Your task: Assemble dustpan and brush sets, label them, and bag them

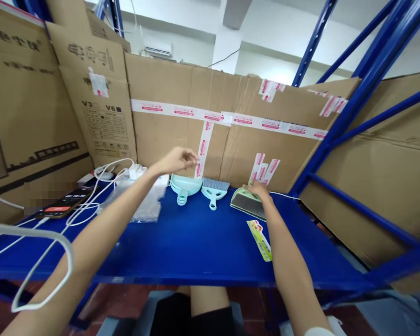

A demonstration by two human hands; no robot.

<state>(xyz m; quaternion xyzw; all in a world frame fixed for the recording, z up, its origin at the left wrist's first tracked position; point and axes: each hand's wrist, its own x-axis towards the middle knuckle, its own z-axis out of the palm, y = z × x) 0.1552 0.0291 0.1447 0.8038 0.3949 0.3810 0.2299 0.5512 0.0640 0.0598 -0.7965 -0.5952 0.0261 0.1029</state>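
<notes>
"What's your right hand on?"

"The green dustpan, toward the back right of the tabletop. My right hand rests at its far edge, fingers bent over the rim. Whether I'm gripping it or only touching it, I can't tell. The dark part across it might be bristles; that isn't clear either."

"And the left?"

"My left hand hangs in the air above the blue dustpans, fingers loosely curled. I see nothing in it."

"How far along are you?"

"Partway, I'd judge. The blue dustpans look nested in one pile, handles toward me. The brush lies alone between them and the green dustpan, bristles toward the cardboard. The printed card lies loose on my side of the green dustpan, beside my right forearm. How much that leaves, I can't say."

"What else is around you?"

"Clear plastic bags lie left of the blue dustpans, partly behind my left forearm. Farther left is a phone among white cables, and one white cable loops close in front of me. Taped cardboard stands along the back, and a blue post slants up on the right."
</notes>
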